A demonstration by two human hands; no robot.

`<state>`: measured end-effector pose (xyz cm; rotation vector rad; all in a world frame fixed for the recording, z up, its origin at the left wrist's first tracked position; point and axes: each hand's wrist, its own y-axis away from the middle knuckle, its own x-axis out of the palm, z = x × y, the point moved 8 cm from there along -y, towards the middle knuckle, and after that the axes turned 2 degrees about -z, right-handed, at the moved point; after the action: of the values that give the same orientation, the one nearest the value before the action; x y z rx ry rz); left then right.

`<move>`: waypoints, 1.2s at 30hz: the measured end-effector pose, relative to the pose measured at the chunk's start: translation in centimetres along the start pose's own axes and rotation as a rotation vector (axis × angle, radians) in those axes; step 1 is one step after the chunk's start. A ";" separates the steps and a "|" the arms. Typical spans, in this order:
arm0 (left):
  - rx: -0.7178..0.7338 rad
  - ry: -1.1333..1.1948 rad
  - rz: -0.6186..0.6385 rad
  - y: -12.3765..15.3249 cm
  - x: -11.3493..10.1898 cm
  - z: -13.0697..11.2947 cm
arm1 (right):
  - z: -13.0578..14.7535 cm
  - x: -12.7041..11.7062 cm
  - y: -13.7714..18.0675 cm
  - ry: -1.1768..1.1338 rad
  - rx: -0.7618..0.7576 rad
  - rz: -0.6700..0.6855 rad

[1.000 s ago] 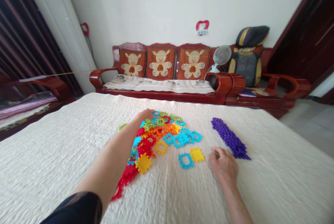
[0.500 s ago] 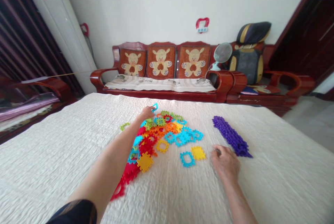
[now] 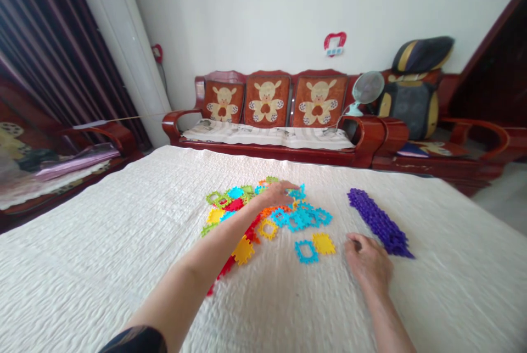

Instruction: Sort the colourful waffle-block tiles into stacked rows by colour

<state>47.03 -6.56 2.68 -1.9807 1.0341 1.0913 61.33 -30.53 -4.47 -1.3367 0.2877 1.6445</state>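
Note:
A heap of colourful interlocking plastic tiles point(image 3: 263, 213) lies on the white quilted cover point(image 3: 123, 243). My left hand point(image 3: 279, 194) reaches over the far side of the heap. Its fingers are pinched at a blue tile point(image 3: 300, 192) on the heap's right edge. My right hand point(image 3: 368, 263) rests knuckles up on the cover, fingers curled under, and I cannot see what is in them, if anything. Just beyond it lies a long row of joined purple tiles point(image 3: 381, 224). A single blue tile point(image 3: 306, 251) and a yellow tile point(image 3: 324, 244) lie between my hands.
A red wooden sofa point(image 3: 280, 122) with bear-print cushions stands behind the cover, with a small fan point(image 3: 366, 89) and a backpack point(image 3: 411, 89) at its right end. A tall white unit point(image 3: 119, 45) and dark curtains stand at the left.
My left hand lifted a blue tile at the heap's far left, then moved right across the heap to its right edge. My right hand stayed beside the purple row.

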 end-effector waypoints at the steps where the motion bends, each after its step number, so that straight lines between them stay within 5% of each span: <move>1: 0.053 0.025 0.006 0.2 -0.2 -0.4 | 0.0 0.0 0.0 0.004 0.000 0.003; 3: 0.003 -0.021 -0.013 0.8 -1.5 0.8 | 0.0 0.1 0.0 0.011 0.000 0.010; 6: -0.350 -0.233 -0.092 2.5 -4.6 6.3 | 0.0 0.1 0.0 0.019 0.003 0.022; 9: -0.551 -0.324 -0.101 4.8 -6.8 10.9 | 0.2 -0.1 0.0 0.020 0.001 0.014; 16: -0.764 -0.384 -0.002 7.7 -5.7 16.1 | 0.3 -0.2 0.0 0.025 0.010 0.006; 26: -0.743 -0.362 -0.043 7.9 -6.3 16.4 | 0.7 -0.7 0.2 -0.010 0.015 -0.022; 36: -0.505 -0.157 -0.107 5.4 -7.0 9.2 | 0.6 -0.7 0.3 -0.018 0.037 -0.009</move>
<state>36.57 0.59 3.85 -2.2556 0.5977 1.5316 60.67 -30.67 -3.76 -1.2933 0.3002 1.6355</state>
